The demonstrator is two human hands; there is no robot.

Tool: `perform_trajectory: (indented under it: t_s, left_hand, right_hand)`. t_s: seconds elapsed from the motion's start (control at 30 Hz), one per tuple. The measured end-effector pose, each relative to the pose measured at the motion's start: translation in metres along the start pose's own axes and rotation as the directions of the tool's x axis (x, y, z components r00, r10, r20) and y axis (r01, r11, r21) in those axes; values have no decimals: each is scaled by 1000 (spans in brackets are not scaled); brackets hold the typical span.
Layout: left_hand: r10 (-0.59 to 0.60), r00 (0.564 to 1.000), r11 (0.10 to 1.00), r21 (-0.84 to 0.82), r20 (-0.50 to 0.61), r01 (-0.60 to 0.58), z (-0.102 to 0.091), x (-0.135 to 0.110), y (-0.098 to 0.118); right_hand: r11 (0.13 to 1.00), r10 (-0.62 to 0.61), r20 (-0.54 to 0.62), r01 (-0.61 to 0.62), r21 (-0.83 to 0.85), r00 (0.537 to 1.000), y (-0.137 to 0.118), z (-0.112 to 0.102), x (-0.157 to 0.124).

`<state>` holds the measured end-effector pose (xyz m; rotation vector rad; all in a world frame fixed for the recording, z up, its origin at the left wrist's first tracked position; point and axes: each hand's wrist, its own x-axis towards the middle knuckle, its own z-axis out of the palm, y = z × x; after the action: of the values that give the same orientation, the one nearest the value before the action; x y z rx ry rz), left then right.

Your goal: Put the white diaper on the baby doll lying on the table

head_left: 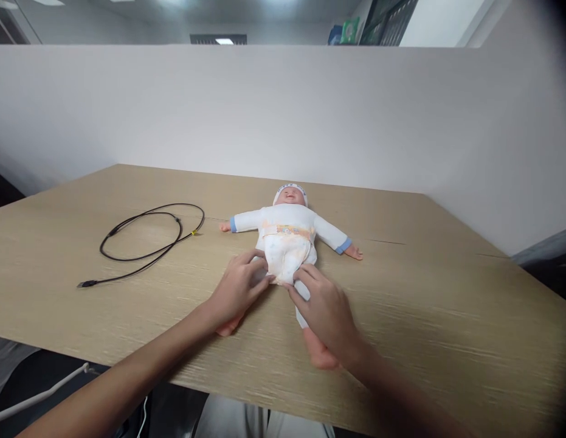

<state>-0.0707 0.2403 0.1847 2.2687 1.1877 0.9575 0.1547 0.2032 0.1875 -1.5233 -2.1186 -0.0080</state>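
Observation:
A baby doll point(289, 214) in a white top with blue cuffs and a patterned white headband lies on its back, arms spread, feet towards me. Around its hips is a white diaper point(285, 252) with an orange printed waistband. My left hand point(244, 281) is closed at the diaper's edge by one leg opening, fingertips pinched on it. At the other leg opening, my right hand point(321, 301) pinches the diaper's edge between thumb and fingers. Both hands partly cover the doll's legs; its bare feet show below them.
On the left of the wooden table point(401, 304) lies a looped black USB cable point(150, 261) with a yellow tag. A pale partition wall point(264, 109) rises behind the table. My legs are under the front edge.

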Motion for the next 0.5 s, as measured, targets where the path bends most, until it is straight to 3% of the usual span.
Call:
perform_trajectory:
  t_s: [0.1,0.3,0.5]
  left_hand:
    - [9,1000,997,-81,12,-8,-4,0,2]
    - [-149,988,970,-186,48,155,3,0,-2]
    - [-224,969,892,-377,107,248,5,3,-9]
  right_hand:
    - [997,39,45,-42,57,998,3,-3,-2]
    - [979,176,134,-188,83,975,0,-1,-1]
    - [982,183,124,-187,15,975,-3,-3,-4]
